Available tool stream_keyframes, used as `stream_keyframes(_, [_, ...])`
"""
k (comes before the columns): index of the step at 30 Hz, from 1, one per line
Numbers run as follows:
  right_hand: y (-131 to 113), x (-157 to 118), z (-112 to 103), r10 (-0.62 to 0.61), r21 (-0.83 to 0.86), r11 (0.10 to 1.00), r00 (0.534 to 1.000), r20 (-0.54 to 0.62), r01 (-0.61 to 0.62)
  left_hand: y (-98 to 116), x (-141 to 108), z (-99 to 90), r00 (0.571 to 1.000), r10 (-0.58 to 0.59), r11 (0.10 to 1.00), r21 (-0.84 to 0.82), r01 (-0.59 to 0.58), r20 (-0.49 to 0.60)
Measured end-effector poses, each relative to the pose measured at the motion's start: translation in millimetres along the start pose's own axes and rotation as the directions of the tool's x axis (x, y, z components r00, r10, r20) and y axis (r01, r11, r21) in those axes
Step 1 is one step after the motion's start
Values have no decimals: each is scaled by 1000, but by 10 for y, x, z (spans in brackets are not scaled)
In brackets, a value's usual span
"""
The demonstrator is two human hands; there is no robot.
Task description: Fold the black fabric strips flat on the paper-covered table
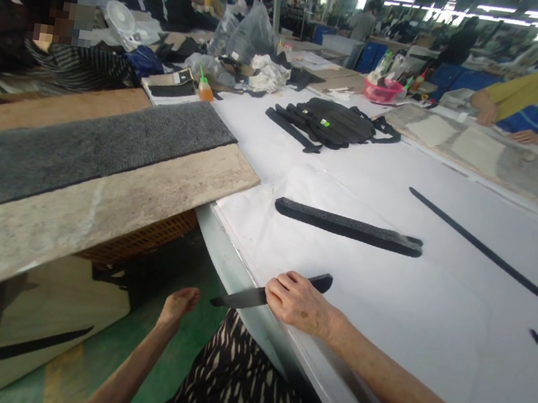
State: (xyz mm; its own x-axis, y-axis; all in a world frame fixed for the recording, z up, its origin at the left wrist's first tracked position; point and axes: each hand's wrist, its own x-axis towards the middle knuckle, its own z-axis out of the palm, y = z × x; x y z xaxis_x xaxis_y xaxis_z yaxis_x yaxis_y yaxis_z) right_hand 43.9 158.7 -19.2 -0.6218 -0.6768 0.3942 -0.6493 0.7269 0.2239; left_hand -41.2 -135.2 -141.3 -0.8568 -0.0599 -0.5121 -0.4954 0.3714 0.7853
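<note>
A dark strip [247,298] lies across the near edge of the white table, its left end sticking out past the edge. My right hand [298,302] is closed over the middle of that strip, fingers wrapped round it. Off the table, just left of the strip's free end, my left hand [179,304] is curled closed; whether something small is in it cannot be made out. A neat stack of dark strips [346,228] rests on the table beyond my right hand. Farther right lies a single thin dark strip [482,245].
Dark grey fabric [90,144] covers part of a worn board [175,181] at left. A black pile of pieces [334,122], an orange bottle [205,90] and a pink basket [383,90] stand farther back. People sit at far left and right.
</note>
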Motion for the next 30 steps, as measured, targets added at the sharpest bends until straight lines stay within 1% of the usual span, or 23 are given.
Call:
stream_keyframes(1, [1,0,0,0,1,1000,1000,1,0,120,-49,15,999,44,999,6,-44,-12])
stream_keyframes(2, [2,1,-1,-1,3,1000,1000,1,1,263,-119,43,995,101,995,12,-101,0])
stream_keyframes(3, [2,2,-3,-4,6,1000,1000,4,4,420,-210,82,984,172,985,15,-173,39])
stream_keyframes(4, [2,3,-5,-6,8,1000,1000,9,6,581,-315,134,939,306,948,39,-316,156])
stream_keyframes(5, [1,4,-6,-7,10,1000,1000,17,7,734,-426,195,880,385,909,53,-414,279])
stream_keyframes(6, [0,6,-6,-5,11,1000,1000,23,5,868,-534,260,826,388,888,75,-454,409])
stream_keyframes(7, [-3,8,-4,-2,12,1000,1000,25,2,976,-630,326,783,358,881,94,-464,509])
stream_keyframes(8, [-5,12,0,2,13,1000,1000,25,-2,1053,-707,386,752,336,882,92,-463,567])
stream_keyframes(9, [-8,16,5,8,14,1000,1000,20,-8,1098,-761,438,737,314,892,80,-445,598])
stream_keyframes(11, [-9,19,15,17,18,1000,1000,5,-17,1113,-802,504,739,295,918,36,-396,605])
stream_keyframes(13, [5,-4,11,25,23,999,1000,-3,-25,1080,-781,522,747,282,937,-5,-349,602])
stream_keyframes(16, [64,-116,-36,63,37,997,998,6,-63,1051,-732,506,734,253,953,-30,-303,631])
stream_keyframes(20, [174,-336,-126,160,61,985,987,8,-160,1084,-719,503,718,228,955,-10,-295,657])
stream_keyframes(23, [213,-413,-160,177,50,983,984,-1,-177,1092,-711,503,715,241,947,2,-321,656])
stream_keyframes(26, [194,-363,-164,129,13,992,991,31,-129,1055,-677,466,725,250,937,29,-349,642])
stream_keyframes(30, [131,-178,-149,-38,-24,999,997,64,39,943,-615,343,764,217,921,131,-366,607])
